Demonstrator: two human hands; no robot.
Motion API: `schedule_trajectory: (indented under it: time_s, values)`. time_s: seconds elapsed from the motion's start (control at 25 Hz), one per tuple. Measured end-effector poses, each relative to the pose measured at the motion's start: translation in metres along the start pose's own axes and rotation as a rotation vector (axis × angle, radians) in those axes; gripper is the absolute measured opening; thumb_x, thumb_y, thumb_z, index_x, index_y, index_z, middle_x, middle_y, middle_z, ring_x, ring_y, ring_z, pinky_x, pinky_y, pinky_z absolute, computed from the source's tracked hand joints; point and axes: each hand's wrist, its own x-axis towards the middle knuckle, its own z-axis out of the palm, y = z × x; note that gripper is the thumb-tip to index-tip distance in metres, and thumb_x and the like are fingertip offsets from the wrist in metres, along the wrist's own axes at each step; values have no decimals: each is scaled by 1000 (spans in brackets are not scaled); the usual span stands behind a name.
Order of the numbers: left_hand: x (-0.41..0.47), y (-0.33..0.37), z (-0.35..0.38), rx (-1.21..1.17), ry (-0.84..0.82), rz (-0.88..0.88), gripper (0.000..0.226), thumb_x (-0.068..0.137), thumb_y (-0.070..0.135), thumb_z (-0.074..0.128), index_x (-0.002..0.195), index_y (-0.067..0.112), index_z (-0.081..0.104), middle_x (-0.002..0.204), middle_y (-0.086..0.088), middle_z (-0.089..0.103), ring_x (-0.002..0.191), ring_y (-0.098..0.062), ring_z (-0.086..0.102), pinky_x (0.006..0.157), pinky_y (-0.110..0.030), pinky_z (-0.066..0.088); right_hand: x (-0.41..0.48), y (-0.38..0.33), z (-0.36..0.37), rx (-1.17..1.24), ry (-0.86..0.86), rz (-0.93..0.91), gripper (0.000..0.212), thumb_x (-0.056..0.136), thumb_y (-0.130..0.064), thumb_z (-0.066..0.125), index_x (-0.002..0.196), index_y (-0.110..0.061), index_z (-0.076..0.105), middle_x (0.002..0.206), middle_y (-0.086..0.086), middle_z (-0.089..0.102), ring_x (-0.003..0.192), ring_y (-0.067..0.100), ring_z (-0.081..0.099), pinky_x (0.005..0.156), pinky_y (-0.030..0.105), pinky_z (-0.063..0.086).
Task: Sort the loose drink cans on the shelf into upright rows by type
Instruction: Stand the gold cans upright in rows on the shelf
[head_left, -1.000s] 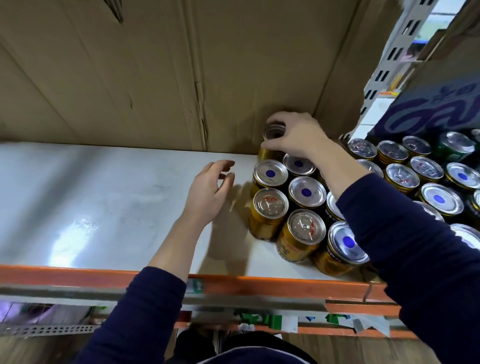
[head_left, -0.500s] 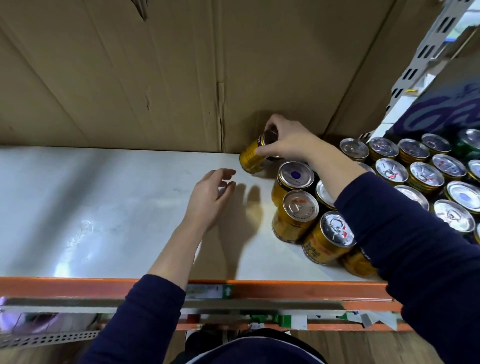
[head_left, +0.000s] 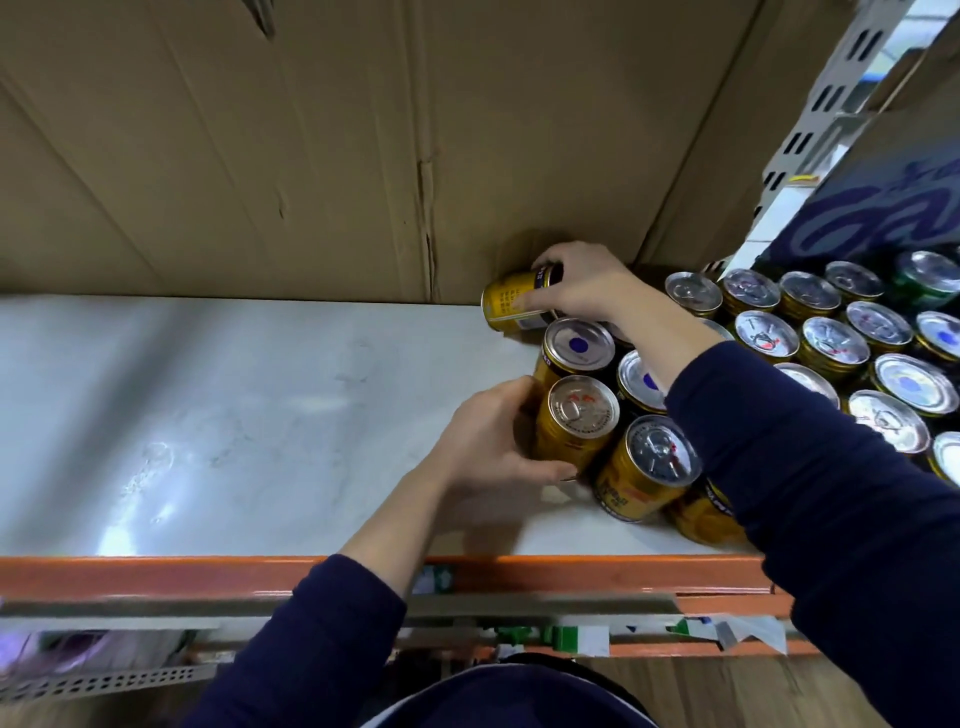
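My right hand (head_left: 584, 283) grips the top end of a gold can (head_left: 511, 305) that is tipped over to the left at the back of the white shelf (head_left: 234, 415). My left hand (head_left: 493, 441) wraps around the side of an upright gold can with a red-printed lid (head_left: 576, 421). Beside it stand a gold can with a blue-dot lid (head_left: 576, 345) and another gold can (head_left: 649, 467) nearer the front edge. More upright cans (head_left: 831, 343) fill the shelf to the right, partly hidden by my right arm.
A brown cardboard wall (head_left: 311, 156) closes the back of the shelf. An orange beam (head_left: 156, 574) runs along the front edge. A perforated metal upright (head_left: 831, 104) and a dark blue printed box (head_left: 883, 218) stand at the upper right.
My left hand moved right from the bare shelf and took hold of the red-lidded gold can. My right hand tipped the back can further over to the left.
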Motion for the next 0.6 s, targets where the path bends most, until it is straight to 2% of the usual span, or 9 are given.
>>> schedule_trajectory:
  time_s: [0.08,0.16,0.24,0.32,0.4,0.48,0.6]
  values:
    - [-5,-4,-10,33,28,15,63,56,54,75,102,15,58,94,0,63,81,-16,58,67,-28,49,4,-5,-1,-20,-16,1,70,69,-55,78,126,-20,58,122,4,59,95,15,51,77,26,39]
    - [-14,-12,-24,-45,83,-38,59,54,52,71,99,17,55,95,-2,60,81,-20,59,64,-28,52,9,-14,-2,-64,-62,-12,71,69,-54,78,127,-21,56,124,3,57,97,16,52,78,28,43]
    - [-26,-23,-44,-157,181,-132,51,53,47,71,95,24,53,96,0,58,83,-18,61,61,-22,52,15,-29,0,-86,-135,-35,71,69,-53,78,128,-22,53,119,1,54,91,14,54,69,26,42]
    - [-37,-36,-70,-96,300,-199,48,51,51,67,91,28,52,94,2,57,82,-16,59,60,-19,48,18,-46,9,-140,-213,-61,75,68,-54,79,129,-23,49,113,-2,51,89,14,52,60,26,37]
    - [-47,-48,-100,58,352,-221,55,51,57,61,95,23,55,92,1,57,82,-13,56,65,-18,44,23,-60,22,-215,-279,-92,84,66,-52,81,134,-22,42,119,0,51,95,18,51,67,29,40]
    - [-55,-55,-128,169,362,-228,62,52,62,59,100,23,60,90,4,54,82,-2,52,68,-11,37,25,-72,39,-235,-344,-111,91,68,-46,81,142,-22,34,134,5,48,108,23,51,79,31,42]
    - [-62,-59,-165,253,371,-242,64,50,62,63,104,28,65,91,8,51,84,-1,52,68,-5,36,28,-88,64,-245,-288,-142,88,72,-48,79,143,-20,35,138,7,47,119,27,49,84,30,40]
